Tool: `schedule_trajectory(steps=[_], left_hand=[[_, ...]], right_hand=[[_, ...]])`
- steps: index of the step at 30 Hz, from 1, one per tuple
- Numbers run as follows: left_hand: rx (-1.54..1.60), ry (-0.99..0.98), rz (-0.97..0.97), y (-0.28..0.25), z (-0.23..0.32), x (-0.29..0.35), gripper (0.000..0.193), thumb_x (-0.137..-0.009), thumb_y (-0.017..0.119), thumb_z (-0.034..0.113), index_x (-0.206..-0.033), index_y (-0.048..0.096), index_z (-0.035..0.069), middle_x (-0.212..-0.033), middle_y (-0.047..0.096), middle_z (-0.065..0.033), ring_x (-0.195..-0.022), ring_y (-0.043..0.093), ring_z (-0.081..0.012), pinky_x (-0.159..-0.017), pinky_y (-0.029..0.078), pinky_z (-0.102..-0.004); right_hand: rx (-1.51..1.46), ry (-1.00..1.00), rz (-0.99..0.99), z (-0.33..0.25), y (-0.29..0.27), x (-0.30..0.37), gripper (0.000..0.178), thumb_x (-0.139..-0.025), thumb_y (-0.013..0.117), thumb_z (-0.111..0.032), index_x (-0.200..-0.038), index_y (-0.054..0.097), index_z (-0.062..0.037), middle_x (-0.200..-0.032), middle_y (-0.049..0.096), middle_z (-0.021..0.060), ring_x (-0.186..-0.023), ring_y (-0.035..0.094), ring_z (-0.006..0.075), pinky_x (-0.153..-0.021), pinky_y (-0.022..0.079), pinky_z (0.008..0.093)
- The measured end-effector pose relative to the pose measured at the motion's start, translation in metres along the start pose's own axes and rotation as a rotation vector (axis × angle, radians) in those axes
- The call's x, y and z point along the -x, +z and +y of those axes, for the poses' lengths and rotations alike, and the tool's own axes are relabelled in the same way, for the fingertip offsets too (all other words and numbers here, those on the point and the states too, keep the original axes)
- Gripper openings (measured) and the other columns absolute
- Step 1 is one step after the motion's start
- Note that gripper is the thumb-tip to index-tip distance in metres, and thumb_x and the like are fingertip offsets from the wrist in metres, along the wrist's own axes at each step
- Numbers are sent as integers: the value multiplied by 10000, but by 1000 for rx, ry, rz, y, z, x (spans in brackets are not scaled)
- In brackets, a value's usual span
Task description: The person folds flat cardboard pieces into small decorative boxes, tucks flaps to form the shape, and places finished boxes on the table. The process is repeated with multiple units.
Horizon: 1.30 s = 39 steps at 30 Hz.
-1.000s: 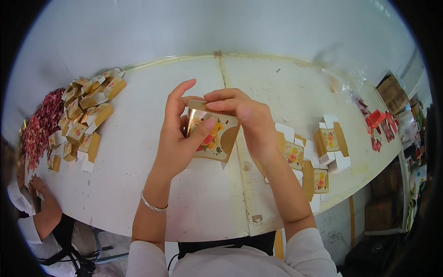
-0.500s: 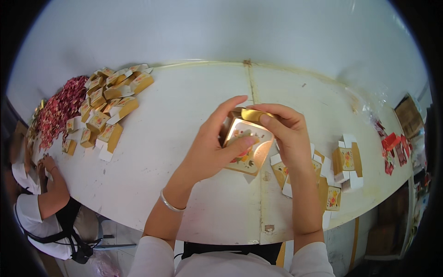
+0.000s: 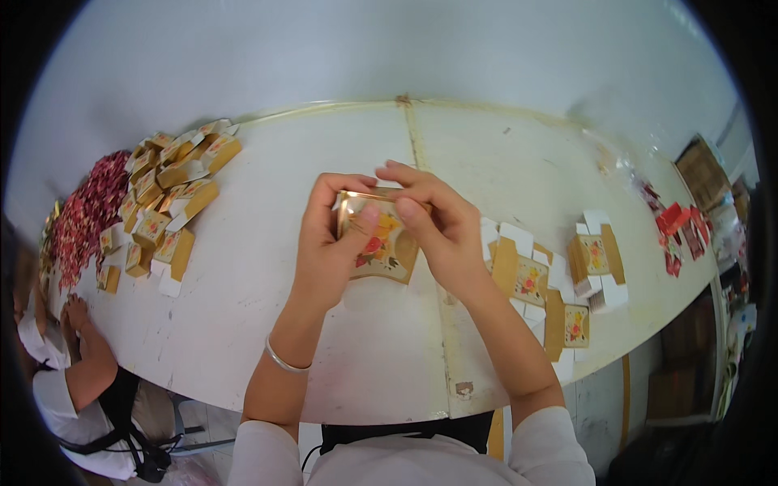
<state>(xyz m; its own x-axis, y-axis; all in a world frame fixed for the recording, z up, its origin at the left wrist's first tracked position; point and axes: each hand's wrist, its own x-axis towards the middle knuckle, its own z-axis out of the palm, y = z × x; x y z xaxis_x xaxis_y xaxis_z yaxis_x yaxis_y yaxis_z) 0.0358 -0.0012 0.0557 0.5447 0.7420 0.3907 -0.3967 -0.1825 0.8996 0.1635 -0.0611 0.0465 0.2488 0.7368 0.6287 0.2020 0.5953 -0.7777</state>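
A small gold carton with a flower print [image 3: 378,251] is held up over the middle of the table, between both my hands. My left hand [image 3: 328,235] grips its left side, with the thumb lying across the printed front and the fingers behind the upper edge. On the right, my right hand [image 3: 442,231] has its thumb on the upper front corner and its fingers over the top edge. The top end of the carton looks closed; my fingers partly cover it. A silver bangle [image 3: 285,355] sits on my left wrist.
Flat and part-folded gold cartons [image 3: 531,279] lie on the right, beside a standing stack [image 3: 596,259]. Folded cartons [image 3: 170,194] are heaped at the far left, by a pile of red packets [image 3: 91,206]. Red packaging [image 3: 677,223] lies far right. Another person's hands [image 3: 75,312] rest at the left edge.
The carton has moved left in the picture and turned more upright. Its gold top flap stood raised before and now looks folded down. My right hand has shifted left onto its top corner.
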Motion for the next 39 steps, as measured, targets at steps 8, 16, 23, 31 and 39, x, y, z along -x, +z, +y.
schedule_trajectory(steps=[8,16,23,31,39], left_hand=[[-1756,444,841,-134,25,-41,639,-764,674,217,-1285,346,46,-1330,302,-211,-1213,331,-326,-981,306,-389],[-1007,63,-371,-27,-18,42,522,-722,698,171,-1183,487,47,-1243,432,-165,-1194,367,-312,-992,302,-390],[-633,123,-605,58,-73,56,486,-760,662,275,-1157,483,58,-1110,495,-153,-1071,439,-312,-919,360,-380],[-941,184,-265,67,-51,48,901,-716,693,291,-1338,126,-31,-1335,258,-220,-1182,344,-349,-960,325,-389],[-303,2,-172,27,-19,12,845,-745,634,43,-1391,94,105,-1220,449,-134,-1052,501,-281,-838,442,-346]], right_hand=[[344,71,139,-21,-71,-11,339,-845,555,-270,-1014,553,25,-932,602,117,-857,572,247,-818,419,344],[1464,513,-248,18,-146,75,381,-812,529,-390,-751,574,-17,-767,577,134,-757,549,290,-676,423,396],[1530,335,55,63,-167,111,328,-789,567,-352,-694,525,-41,-730,516,146,-748,497,317,-664,354,439],[1425,-56,38,-21,-60,28,224,-788,603,-191,-632,518,-55,-697,468,66,-701,461,227,-724,310,361],[919,-465,214,-38,-16,-5,134,-805,588,-135,-896,559,-41,-911,519,115,-862,477,240,-818,333,341]])
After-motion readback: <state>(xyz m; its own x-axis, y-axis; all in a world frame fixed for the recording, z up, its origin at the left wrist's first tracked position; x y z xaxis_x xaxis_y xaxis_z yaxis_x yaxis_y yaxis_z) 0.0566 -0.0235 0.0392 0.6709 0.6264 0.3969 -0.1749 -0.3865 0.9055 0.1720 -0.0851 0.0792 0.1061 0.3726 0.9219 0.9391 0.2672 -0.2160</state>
